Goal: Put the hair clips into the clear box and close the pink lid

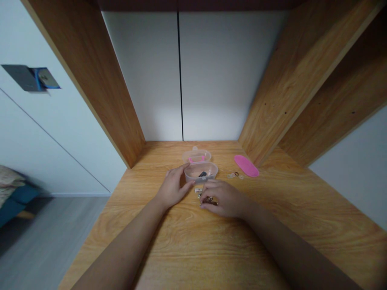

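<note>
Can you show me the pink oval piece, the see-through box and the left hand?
Pink oval piece (246,166): head view, middle of its top.
See-through box (197,180): head view, front wall.
Left hand (172,187): head view, back of the hand.

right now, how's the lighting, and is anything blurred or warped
Head view: soft shadows on the tabletop along the forearms; head view: upper right corner dim; head view: wide-angle stretch seems to splay the wooden uprights outward; head view: the metal pieces at the right hand look too soft to make out fully.
</note>
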A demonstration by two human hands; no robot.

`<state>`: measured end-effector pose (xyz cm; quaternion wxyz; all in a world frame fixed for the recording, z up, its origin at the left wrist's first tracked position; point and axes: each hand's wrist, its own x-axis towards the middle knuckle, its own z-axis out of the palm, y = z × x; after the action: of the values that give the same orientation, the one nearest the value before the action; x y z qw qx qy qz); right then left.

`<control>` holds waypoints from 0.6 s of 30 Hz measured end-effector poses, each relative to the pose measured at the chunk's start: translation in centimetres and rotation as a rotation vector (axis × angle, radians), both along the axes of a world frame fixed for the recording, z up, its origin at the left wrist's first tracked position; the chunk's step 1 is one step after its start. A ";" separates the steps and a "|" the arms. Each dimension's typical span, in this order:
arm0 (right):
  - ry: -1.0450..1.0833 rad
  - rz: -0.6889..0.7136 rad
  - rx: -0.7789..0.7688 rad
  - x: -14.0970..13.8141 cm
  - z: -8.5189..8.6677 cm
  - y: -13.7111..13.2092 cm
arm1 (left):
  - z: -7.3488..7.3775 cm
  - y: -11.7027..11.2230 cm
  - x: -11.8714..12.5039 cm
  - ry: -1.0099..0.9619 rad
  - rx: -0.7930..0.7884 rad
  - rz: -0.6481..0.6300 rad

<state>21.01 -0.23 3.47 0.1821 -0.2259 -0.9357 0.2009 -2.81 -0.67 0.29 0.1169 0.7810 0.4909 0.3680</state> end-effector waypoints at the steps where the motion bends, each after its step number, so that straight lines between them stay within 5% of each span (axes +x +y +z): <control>1: -0.013 0.000 -0.005 -0.1 -0.1 0.0 | 0.0 0.0 0.0 0.002 0.001 0.002; 12: -0.014 0.027 0.051 0.0 -0.4 0.1 | -0.1 0.1 0.0 0.013 0.008 0.005; 18: 0.249 -0.060 0.216 0.2 0.6 -0.2 | -0.3 0.2 0.0 0.020 0.007 0.001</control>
<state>21.17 -0.47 4.04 0.3256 -0.2063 -0.9149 0.1198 -2.82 -0.44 0.04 0.1087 0.7848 0.4913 0.3619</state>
